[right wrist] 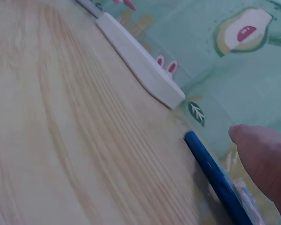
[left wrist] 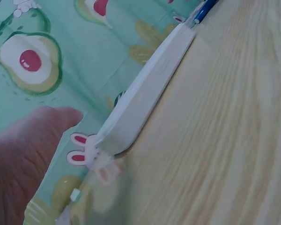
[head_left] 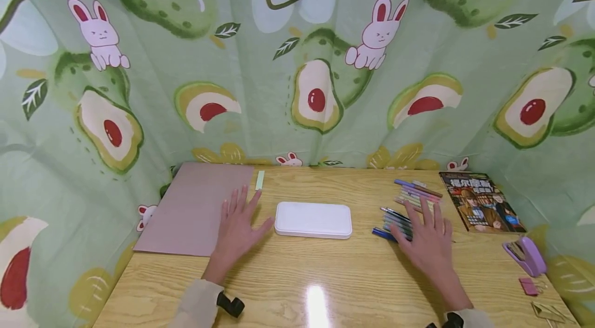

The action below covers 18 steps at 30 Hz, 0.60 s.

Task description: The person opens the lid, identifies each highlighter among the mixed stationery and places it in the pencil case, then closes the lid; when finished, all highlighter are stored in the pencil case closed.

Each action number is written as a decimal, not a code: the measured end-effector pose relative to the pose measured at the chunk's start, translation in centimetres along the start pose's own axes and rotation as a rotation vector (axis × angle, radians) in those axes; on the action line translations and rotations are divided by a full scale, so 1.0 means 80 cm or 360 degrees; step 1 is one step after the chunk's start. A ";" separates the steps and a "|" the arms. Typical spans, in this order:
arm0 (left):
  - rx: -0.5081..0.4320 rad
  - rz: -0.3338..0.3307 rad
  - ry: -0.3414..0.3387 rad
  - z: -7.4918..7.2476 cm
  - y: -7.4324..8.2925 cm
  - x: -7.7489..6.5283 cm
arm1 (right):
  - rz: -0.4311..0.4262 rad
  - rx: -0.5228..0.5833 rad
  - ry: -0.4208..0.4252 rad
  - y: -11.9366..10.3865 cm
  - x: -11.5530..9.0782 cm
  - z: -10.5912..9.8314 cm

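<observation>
A white pencil case (head_left: 313, 220), closed, lies on the wooden table between the two hands. My left hand (head_left: 238, 230) is spread with straight fingers over the right edge of a mauve sheet (head_left: 186, 209), its thumb pointing at the case's left end. In the left wrist view that thumb (left wrist: 47, 122) is apart from the case (left wrist: 147, 89). On the right, my right hand (head_left: 427, 243) has its fingers spread over a group of pens (head_left: 395, 222), partly hiding them. A blue pen (right wrist: 215, 176) lies below the thumb in the right wrist view. Neither hand grips anything.
More coloured pens (head_left: 413, 193) lie behind the right hand. Farther right are a comic-style book (head_left: 481, 201), a purple stapler (head_left: 527, 255), a pink binder clip (head_left: 530, 285) and a gold clip (head_left: 548, 311). A pale green strip (head_left: 260, 180) lies near the back. Patterned curtain (head_left: 265, 85) encloses the table.
</observation>
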<state>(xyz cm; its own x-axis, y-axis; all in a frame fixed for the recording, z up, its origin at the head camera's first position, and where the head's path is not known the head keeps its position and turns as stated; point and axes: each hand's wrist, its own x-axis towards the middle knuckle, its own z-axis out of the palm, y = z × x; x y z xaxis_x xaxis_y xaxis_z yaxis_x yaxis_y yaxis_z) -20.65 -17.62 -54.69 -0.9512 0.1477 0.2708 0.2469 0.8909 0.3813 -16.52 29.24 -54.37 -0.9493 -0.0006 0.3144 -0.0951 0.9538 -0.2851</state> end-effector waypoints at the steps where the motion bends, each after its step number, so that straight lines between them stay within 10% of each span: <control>1: -0.0009 0.0015 -0.0004 0.004 0.002 0.000 | -0.0022 0.0010 0.0008 -0.005 0.001 0.004; 18: -0.0325 0.0135 -0.0254 0.067 0.026 -0.009 | -0.0566 0.0079 -0.0023 -0.119 0.009 0.068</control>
<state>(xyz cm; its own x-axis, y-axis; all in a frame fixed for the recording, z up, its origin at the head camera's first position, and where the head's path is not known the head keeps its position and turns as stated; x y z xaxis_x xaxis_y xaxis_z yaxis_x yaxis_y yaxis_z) -20.48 -13.52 -58.84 -0.9386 0.2984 0.1732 0.3440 0.7697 0.5378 -17.93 18.50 -56.33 -0.8583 -0.3344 0.3892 -0.4344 0.8773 -0.2040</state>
